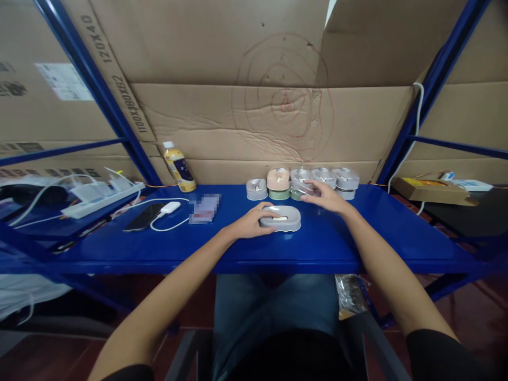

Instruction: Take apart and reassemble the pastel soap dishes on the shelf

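Note:
A grey oval plastic case (pixel 284 217) lies flat on the blue table (pixel 317 248) in front of me. My left hand (pixel 254 221) rests on its left end, fingers curled over the edge. My right hand (pixel 325 196) reaches further back with fingers pinched on a clear plastic piece (pixel 307 189), just in front of a row of small boxes. That row (pixel 313 181) holds grey, pink-and-green and clear-topped boxes, some stacked, against the cardboard wall.
A yellow drink bottle (pixel 179 168) stands at the back left. A black phone (pixel 143 217), a white charger with cable (pixel 170 208) and a small card (pixel 203 208) lie left of centre. A white power strip (pixel 101 197) sits far left. Blue shelf posts (pixel 416 116) flank the table.

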The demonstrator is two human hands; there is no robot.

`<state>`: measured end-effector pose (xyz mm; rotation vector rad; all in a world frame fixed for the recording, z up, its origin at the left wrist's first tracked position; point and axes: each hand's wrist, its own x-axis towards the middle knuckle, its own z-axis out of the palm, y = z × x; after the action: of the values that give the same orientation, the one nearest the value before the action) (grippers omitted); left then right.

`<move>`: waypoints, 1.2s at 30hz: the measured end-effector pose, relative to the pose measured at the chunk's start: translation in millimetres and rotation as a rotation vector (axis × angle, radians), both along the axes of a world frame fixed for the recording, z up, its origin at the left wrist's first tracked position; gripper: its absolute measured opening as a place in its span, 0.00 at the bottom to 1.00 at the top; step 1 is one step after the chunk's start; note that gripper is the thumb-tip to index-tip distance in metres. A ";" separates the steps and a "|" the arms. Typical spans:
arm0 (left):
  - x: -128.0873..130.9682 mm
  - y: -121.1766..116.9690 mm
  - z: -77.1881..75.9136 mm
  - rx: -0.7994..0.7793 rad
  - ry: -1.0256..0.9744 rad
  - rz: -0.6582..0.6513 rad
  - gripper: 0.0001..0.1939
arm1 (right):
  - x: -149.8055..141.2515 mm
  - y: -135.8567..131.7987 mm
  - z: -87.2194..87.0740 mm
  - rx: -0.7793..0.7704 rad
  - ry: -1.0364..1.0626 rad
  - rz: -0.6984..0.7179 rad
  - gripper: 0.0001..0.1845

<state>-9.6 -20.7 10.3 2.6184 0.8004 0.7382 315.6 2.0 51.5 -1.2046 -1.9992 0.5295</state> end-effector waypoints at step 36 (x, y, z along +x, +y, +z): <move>10.3 0.4 -12.5 -0.169 -0.257 0.167 0.59 | -54.0 -15.6 -20.6 0.196 -0.201 0.290 0.53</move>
<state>0.7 -20.3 -2.2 2.2699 0.9643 0.9825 261.6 -13.6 30.9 -0.8828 -2.3555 0.3511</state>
